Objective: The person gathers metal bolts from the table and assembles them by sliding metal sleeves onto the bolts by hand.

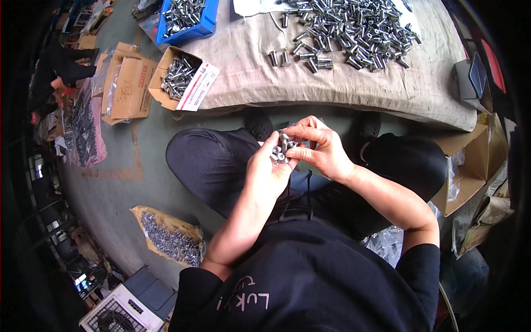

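My left hand (pixel 266 169) is cupped in front of my lap, holding several small shiny metal fasteners (pixel 280 157) in its palm and fingers. Over it comes my right hand (pixel 327 150) from the right, its thumb and fingers pinching at one upright metal fastener (pixel 285 139) in the bunch. Whether that piece is one part or two joined parts is too small to tell. Beyond both hands, a large pile of headed metal fasteners (pixel 354 33) lies on the cloth-covered table (pixel 243 72); some stand upright near its front edge.
An open carton (pixel 156 88) of metal fasteners sits at the table's left corner, below a blue bin (pixel 213 22) of similar pieces. Another carton (pixel 130 94) stands farther left. On the floor, a yellowish sack (pixel 138 213) holds small metal parts. An open box (pixel 470 171) is at right.
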{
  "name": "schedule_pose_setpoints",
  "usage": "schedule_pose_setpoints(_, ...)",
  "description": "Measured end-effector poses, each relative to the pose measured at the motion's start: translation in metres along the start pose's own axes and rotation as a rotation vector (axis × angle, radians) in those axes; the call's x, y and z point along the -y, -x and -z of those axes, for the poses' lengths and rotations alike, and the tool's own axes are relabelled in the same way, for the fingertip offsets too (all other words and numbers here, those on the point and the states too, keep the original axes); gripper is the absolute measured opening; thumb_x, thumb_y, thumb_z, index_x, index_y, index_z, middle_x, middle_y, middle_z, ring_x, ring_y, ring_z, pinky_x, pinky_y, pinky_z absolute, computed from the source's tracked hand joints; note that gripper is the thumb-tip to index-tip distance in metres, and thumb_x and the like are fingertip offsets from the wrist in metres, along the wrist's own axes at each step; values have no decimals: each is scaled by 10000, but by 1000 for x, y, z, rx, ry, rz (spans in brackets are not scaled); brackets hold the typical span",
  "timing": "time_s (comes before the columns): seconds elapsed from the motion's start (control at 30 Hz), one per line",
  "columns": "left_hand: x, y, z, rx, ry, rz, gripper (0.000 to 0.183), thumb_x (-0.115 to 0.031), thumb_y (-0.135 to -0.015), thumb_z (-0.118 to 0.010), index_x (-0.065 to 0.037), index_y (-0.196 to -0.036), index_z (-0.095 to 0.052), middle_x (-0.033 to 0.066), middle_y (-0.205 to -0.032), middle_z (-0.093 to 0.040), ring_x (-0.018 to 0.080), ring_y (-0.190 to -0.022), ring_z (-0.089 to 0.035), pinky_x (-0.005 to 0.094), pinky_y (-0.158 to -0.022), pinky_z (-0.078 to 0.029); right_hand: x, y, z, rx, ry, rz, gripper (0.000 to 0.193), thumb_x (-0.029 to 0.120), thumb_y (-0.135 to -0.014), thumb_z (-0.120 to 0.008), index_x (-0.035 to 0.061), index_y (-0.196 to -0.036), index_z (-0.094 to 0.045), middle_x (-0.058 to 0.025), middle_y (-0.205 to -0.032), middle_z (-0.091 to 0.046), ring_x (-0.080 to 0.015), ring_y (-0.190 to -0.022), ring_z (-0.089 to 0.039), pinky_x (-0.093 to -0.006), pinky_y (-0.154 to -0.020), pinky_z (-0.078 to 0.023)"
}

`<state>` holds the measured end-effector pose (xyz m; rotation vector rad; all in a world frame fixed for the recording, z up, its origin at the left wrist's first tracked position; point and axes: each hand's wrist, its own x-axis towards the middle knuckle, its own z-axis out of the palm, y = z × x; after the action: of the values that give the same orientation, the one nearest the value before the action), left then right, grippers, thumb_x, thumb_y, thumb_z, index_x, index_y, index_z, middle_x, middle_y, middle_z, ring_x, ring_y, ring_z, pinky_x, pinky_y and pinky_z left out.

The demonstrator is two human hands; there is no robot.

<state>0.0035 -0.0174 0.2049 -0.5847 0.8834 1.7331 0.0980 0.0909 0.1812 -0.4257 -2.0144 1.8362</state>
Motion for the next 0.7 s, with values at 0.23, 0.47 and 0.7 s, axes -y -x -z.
schedule_pose_setpoints(0.23, 7, -8, 8, -2, 27, 15, 192, -172, -882, -463, -9, -977, -497, 91, -919, -553, 190, -863, -544, 334, -776, -459, -1, 0, 0, -42, 109, -30, 273, 146, -666, -704, 79, -921, -636, -63, -797, -522, -190, -762, -502, -296, -693, -414)
schedule_pose_setpoints(0.47, 12, -8, 10, -61, -49, 5, 198, -189, -869, -493, -46, -1006, -492, 73, -950, -550, 177, -892, -533, 381, -773, -445, 3, -3, 4, -49, 375, 108, 206, 129, -706, -667, 74, -902, -636, -47, -724, -558, -172, -712, -526, -290, -656, -428)
schedule_pose_setpoints(0.7, -1, 8, 14, 71, -114, 45, 231, -263, -864, -511, -48, -947, -530, 59, -781, -570, 177, -697, -561, 339, -587, -452, 3, -7, 14, -51, -681, -473, 174, 85, -792, -602, 16, -950, -628, -21, -751, -603, -59, -571, -456, -194, -507, -367)
